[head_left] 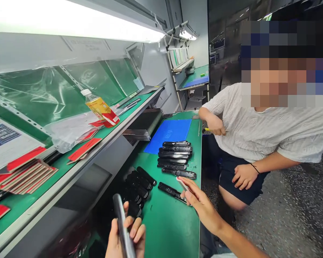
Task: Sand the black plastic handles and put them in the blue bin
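Note:
My left hand (134, 229) is wrapped round a long dark handle-shaped piece (121, 215), held upright near the bottom of the view. To its right, my right hand (200, 204) pinches a small flat pale piece (182, 184) between thumb and fingers. Just under those fingertips a black elongated part (169, 190) lies on the green table (172, 229). Beyond it sits a row of several similar black parts (174, 156). Left of the table's middle is a pile of several black pieces (140, 186).
A blue sheet (171, 134) lies at the table's far end. The shelf (80, 161) at left carries a bottle (103, 111) and red-edged strips (29, 172). A seated person (258, 132) is at right, one hand holding something yellow.

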Demonstrator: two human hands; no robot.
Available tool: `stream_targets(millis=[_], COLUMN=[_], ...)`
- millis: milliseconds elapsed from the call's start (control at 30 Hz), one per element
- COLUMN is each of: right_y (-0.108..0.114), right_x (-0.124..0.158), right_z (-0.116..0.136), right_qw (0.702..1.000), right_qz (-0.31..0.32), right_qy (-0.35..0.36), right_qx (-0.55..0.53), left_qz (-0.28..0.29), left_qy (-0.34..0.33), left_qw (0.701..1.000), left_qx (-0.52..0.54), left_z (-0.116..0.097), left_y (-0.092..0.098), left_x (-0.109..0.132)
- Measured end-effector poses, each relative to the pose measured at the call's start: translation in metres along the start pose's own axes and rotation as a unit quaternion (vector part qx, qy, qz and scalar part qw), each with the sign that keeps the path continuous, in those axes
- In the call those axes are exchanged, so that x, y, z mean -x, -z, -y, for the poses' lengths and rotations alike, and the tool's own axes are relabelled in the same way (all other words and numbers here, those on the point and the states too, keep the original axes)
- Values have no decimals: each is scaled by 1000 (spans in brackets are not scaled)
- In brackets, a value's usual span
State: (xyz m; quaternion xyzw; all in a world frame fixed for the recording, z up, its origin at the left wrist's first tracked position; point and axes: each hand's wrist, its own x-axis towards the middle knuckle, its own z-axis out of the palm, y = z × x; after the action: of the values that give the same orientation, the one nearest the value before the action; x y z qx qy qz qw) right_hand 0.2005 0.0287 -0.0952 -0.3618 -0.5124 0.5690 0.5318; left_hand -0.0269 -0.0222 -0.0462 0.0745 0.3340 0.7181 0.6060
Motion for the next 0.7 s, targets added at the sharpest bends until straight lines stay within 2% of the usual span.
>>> stream_targets(millis=[67, 133, 233, 333, 400, 500, 600, 633, 667, 700], right_y=[-1, -3, -3, -4, -5, -11, -17, -16, -15, -12], right_x=[4, 8, 11, 13, 15, 17, 6, -4, -16, -30], right_z=[-6, -7, -2, 6, 11, 13, 11, 11, 11, 11], right_qw=[1000, 999, 999, 996, 989, 954, 878, 859, 858, 874], right_qz=[7, 20, 41, 61, 84, 115, 161, 163, 143, 101], right_qy=[-25, -24, 13, 58, 101, 213, 360, 388, 386, 358], right_qx=[-13, -9, -7, 12, 63, 178, 270, 293, 308, 314], left_qz=[0, -6, -11, -18, -17, -6, 13, 20, 27, 35], left_qy=[26, 66, 100, 98, 96, 99, 113, 116, 116, 116], left_qw=[999, 998, 994, 991, 988, 980, 969, 966, 965, 965], left_qx=[30, 17, -31, -90, -123, -171, -221, -230, -234, -233], left_z=[4, 13, 27, 37, 41, 44, 49, 50, 51, 52], left_y=[-9, -19, -32, -41, -43, -42, -40, -40, -39, -38], left_x=[-10, -13, -9, -1, 3, 7, 11, 13, 15, 17])
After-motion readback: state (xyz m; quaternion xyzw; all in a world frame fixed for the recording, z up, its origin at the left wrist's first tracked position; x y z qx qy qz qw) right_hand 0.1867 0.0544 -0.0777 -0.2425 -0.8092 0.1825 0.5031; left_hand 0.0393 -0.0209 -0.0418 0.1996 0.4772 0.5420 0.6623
